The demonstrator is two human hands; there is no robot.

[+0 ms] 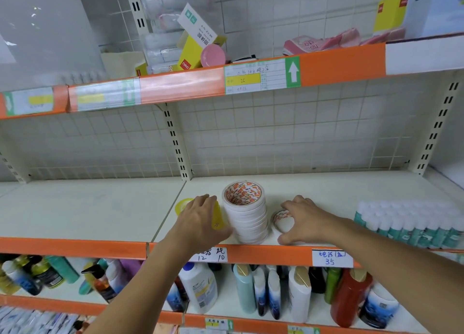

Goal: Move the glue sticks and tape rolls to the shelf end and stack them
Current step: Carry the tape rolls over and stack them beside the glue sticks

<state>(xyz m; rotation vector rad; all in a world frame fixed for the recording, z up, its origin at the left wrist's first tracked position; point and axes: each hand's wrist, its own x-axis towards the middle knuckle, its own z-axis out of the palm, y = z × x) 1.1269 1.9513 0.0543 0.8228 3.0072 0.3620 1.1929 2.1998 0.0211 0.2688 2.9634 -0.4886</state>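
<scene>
Shelf: a cream metal shelf with an orange front lip fills the middle of the view, backed by a white wire grid panel and slotted uprights.
Tape stack: a column of white tape rolls with red-printed cores stands upright near the shelf's front edge, just right of the seam between two shelf boards.
Left hand: the left hand wraps curled fingers around a stack of yellow tape rolls at 9 o'clock from the white column, just beside it; whether the two stacks touch cannot be told.
Right hand: the right hand is spread with bent fingers over a single tape roll at 3 o'clock from the column, fingertips on its far edge, thumb down near the shelf lip; a firm grip cannot be confirmed.
Glue sticks: a block of white-capped, teal-bodied glue sticks stands upright at the shelf's right end, well apart from the column.
Price tags: handwritten white labels sit on the orange lip below the hands.
Above: the upper shelf carries a yellow box, a pink round lid and pink packets.
Below: the lower shelf holds bottles of several colours.
</scene>
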